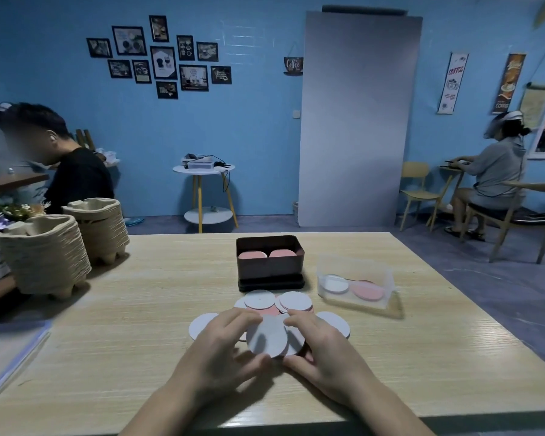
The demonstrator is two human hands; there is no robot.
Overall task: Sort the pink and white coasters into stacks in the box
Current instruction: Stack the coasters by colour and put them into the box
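Pink and white coasters (291,302) lie heaped before the dark box (269,269).

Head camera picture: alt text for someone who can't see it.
Left hand and right hand grip white coasters over a mixed pile on a table. Behind, a dark box holds pink coasters; a clear box holds white and pink ones.

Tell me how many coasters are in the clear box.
2 show: a white coaster at the left of the clear box and a pink coaster at its right. More may lie hidden under them.
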